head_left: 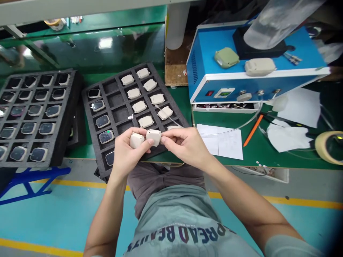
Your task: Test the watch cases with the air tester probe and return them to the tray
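My left hand [127, 148] is closed round two beige smartwatch bodies, held side by side. One smartwatch body [136, 140] sits against the fingers, and the other smartwatch body [153, 137] is under the thumb. My right hand [184, 144] pinches the right edge of the second one with thumb and fingertips. A thin clear tube [227, 132] passes behind the right hand, and its slim end shows over the tray; whether the hand grips it is hidden. Below lies a dark foam tray [118, 101] with beige watch bodies on the right and dark-screened watches on the left.
Another foam tray [63, 142] full of watches stands at the left. At the right is a blue machine [198, 64] with a green watch body [226, 58] and a beige watch body [259, 66] on top. White paper [230, 142], orange-handled tweezers [253, 130] and a tape roll [325, 144] lie nearby.
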The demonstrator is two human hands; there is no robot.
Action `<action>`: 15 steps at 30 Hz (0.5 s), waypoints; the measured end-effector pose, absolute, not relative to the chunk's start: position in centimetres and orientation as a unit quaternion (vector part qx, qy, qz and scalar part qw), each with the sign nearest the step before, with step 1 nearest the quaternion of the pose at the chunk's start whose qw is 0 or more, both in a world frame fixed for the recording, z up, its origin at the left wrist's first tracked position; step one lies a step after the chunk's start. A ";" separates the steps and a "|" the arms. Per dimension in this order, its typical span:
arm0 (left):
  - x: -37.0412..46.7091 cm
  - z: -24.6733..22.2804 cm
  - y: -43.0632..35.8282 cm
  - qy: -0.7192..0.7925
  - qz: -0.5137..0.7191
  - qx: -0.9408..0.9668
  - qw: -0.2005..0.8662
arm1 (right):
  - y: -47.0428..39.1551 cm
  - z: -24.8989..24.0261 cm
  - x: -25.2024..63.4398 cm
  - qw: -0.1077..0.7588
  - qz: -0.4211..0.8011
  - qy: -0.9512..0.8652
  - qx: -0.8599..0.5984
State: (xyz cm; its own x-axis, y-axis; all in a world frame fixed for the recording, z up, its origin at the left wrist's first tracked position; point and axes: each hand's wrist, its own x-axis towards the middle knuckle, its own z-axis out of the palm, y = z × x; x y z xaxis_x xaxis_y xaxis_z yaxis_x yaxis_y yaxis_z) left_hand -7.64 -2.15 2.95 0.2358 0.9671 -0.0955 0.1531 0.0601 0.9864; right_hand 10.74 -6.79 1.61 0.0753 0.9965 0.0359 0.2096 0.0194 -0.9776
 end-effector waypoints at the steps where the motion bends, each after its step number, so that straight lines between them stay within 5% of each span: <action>1: -7.3 3.0 -2.4 0.496 0.385 0.576 0.524 | -6.7 1.7 10.6 0.477 0.420 -0.520 -0.570; 8: -6.0 2.9 -2.8 0.540 0.460 0.559 0.429 | -6.6 1.7 12.0 0.520 0.373 -0.420 -0.643; 15: -6.1 2.2 -2.3 0.581 0.307 0.680 0.324 | -8.2 1.5 14.5 0.506 0.388 -0.392 -0.663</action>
